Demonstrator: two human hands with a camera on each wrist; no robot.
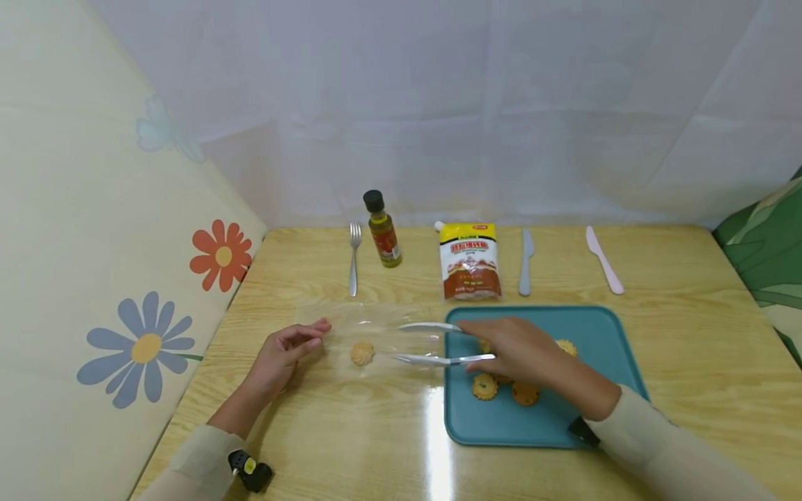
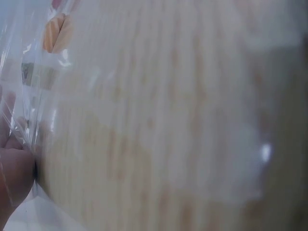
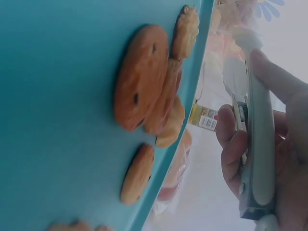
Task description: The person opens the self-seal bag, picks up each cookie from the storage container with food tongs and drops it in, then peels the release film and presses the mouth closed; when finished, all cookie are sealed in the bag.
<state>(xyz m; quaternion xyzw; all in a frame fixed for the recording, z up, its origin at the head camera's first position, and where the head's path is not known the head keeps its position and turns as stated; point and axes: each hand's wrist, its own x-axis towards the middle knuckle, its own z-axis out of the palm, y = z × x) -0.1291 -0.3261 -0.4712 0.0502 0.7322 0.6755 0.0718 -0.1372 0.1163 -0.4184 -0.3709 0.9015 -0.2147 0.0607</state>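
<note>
A clear plastic bag point(image 1: 376, 334) lies flat on the wooden table point(image 1: 351, 431) with one pale swirl cookie point(image 1: 362, 353) inside it. My left hand point(image 1: 291, 346) pinches the bag's left edge. In the left wrist view the bag point(image 2: 29, 72) and cookie point(image 2: 57, 32) show blurred beside my left hand point(image 2: 12, 173). My right hand point(image 1: 514, 348) grips metal tongs point(image 1: 432, 360), whose arms are spread and reach into the bag, apart from the cookie. Under that hand a teal tray point(image 1: 595, 327) holds several cookies point(image 1: 485, 386). The right wrist view shows the tongs point(image 3: 257, 144), cookies point(image 3: 144, 77) and tray point(image 3: 48, 96).
Along the table's far edge lie a fork point(image 1: 354, 257), a small oil bottle point(image 1: 382, 229), a sauce pouch point(image 1: 469, 261), a grey knife point(image 1: 525, 261) and a pale pink knife point(image 1: 604, 259). A flowered wall point(image 1: 144, 348) borders the left side.
</note>
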